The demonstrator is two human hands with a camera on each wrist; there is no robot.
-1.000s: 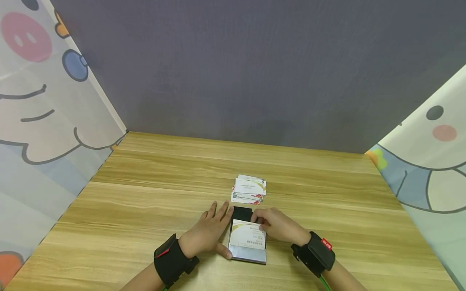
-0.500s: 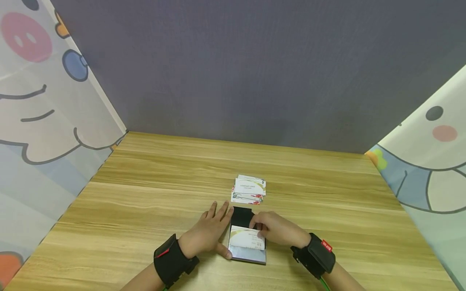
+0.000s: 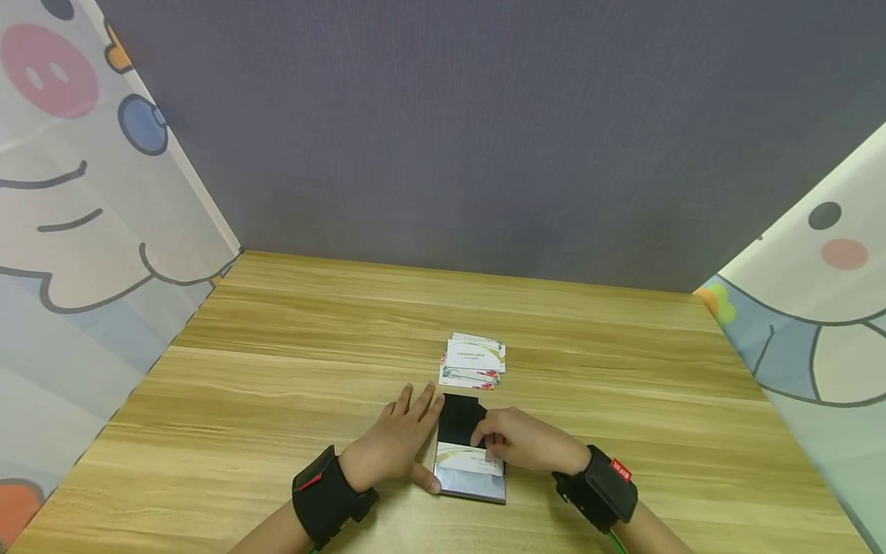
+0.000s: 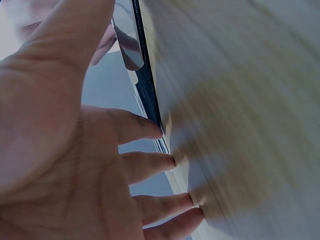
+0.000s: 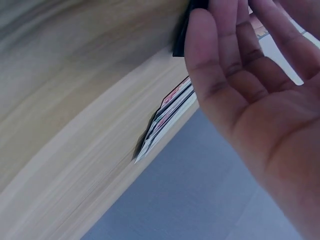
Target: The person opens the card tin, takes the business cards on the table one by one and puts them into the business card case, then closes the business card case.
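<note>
In the head view a black card case (image 3: pixel 458 419) with a silver lower part (image 3: pixel 471 485) lies lengthwise on the wooden table. A white business card (image 3: pixel 457 458) with a gold curve reaches down over the silver part. My right hand (image 3: pixel 529 438) pinches this card at its upper right, fingers curled; the right wrist view shows part of the white card (image 5: pixel 280 57) behind them. Along the case's left side, my left hand (image 3: pixel 391 446) rests with spread, straight fingers, its thumb at the lower left corner. In the left wrist view its fingertips touch down beside the dark case edge (image 4: pixel 148 92).
Just beyond the case lies a loose overlapping pile of business cards (image 3: pixel 474 355), some with red floral prints. A grey panel (image 3: pixel 457 138) rises at the table's back edge. Cartoon-printed sheets (image 3: pixel 104 192) stand at both sides.
The business card has slid down toward me, with less of it showing above the silver part and more black case exposed. My right hand moved down with it; my left hand stayed put.
</note>
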